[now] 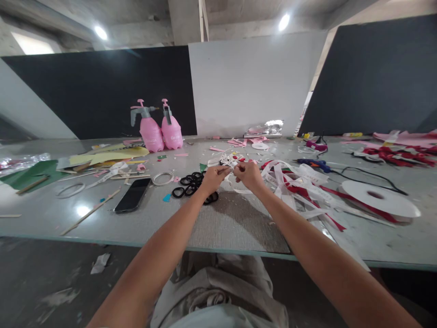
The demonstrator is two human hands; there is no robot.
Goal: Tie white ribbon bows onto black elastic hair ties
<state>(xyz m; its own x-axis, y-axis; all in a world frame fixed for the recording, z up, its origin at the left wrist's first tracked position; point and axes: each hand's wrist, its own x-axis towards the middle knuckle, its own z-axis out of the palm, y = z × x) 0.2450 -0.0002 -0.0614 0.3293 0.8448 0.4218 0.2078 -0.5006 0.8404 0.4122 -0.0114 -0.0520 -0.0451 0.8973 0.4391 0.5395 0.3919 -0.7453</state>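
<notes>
Over the middle of the table, my left hand (216, 177) and my right hand (250, 175) are close together, fingertips almost meeting. Both are closed in a pinch. Something small and whitish shows at the fingertips, too small to name. Several black hair ties (188, 183) lie in a pile beside and partly under my left hand. Just beyond the fingers is a heap of small white, red and black pieces (232, 159). White ribbon strips (309, 175) and red ribbon (337, 223) lie tangled to the right of my right hand.
A phone (133, 195), sticks and paper scraps lie left; two pink spray bottles (150, 133) stand behind. On the right are a blue glue gun (316, 165) with its cord, a white ribbon spool (398, 200) and red bows (399, 156). The table's front edge (239, 253) is near me.
</notes>
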